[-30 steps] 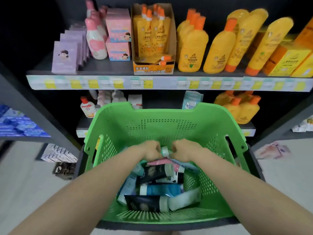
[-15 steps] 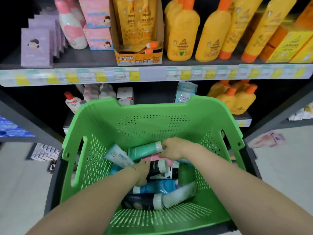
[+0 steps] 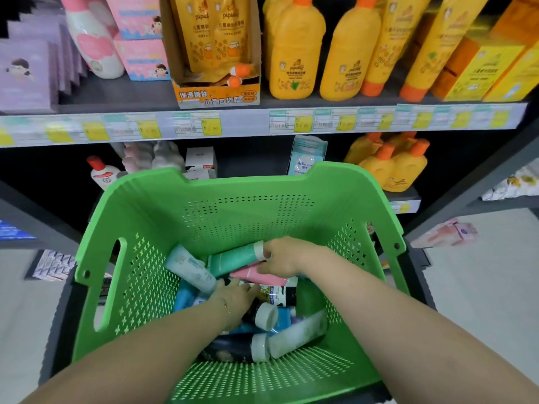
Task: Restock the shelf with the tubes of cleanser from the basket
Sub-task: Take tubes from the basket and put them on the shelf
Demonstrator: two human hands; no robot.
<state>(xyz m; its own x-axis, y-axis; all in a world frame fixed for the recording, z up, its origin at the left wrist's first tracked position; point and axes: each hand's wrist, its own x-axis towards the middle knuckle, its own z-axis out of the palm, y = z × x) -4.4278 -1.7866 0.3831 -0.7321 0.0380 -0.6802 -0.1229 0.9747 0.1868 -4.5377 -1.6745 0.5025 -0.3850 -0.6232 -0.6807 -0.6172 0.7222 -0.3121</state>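
Several cleanser tubes lie piled in the green basket (image 3: 248, 183) in front of me. My right hand (image 3: 287, 258) pinches the white cap end of a teal tube (image 3: 233, 258), which leans against the basket's far wall above a pink tube (image 3: 258, 277). My left hand (image 3: 236, 300) reaches down into the pile, its fingers curled over a black tube with a white cap (image 3: 264, 315). A pale tube (image 3: 191, 268), a white tube (image 3: 297, 333) and another black tube (image 3: 233, 349) lie loose around them.
The shelf (image 3: 250, 123) rises just behind the basket, its edge lined with price tags. Orange bottles (image 3: 294, 53), a carton of orange pouches (image 3: 215, 53) and pink boxes (image 3: 140, 36) fill the upper level. More bottles (image 3: 393, 167) stand on the lower level. Grey side shelves flank the aisle.
My hands, together on one cap a second ago, have parted. The left went down onto the black tube and shifted it toward me; the right stays on the teal tube. The view moved closer.
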